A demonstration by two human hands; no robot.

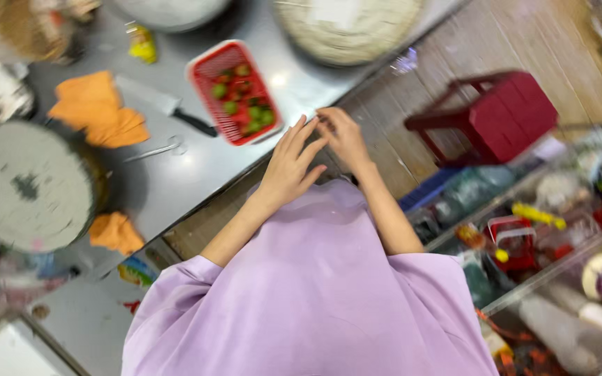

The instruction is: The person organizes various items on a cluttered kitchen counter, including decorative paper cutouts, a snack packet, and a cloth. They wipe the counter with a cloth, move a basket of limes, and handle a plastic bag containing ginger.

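- Hands meet at the near edge of the steel surface (196, 167): our left hand (288, 167) and our right hand (343, 136) touch at the fingertips, just over that edge.
- Left fingers (299, 136) are stretched out and spread, holding nothing that we can see.
- Right fingers (325, 120) are loosely curled toward the left ones; whether they pinch something small we cannot tell, as the spot is blurred.
- We wear wide lilac sleeves (308, 292) that fill the lower middle of the view.
- Nearest thing to the hands is a red plastic basket (235, 90), just beyond the fingertips and close to the near edge; it holds small green and red fruits (249, 111).
- Just past the basket lies a cleaver with a black handle (165, 106), its blade resting toward an orange cloth (99, 108).
- Small metal tongs (155, 150) lie near the cloth, closer to the near edge.
- A round grey chopping block (26, 184) sits at the left end of the surface, with another orange cloth (114, 233) by its lower side.
- A red stool (503, 115) stands on the wooden floor to the right, well apart from the hands.
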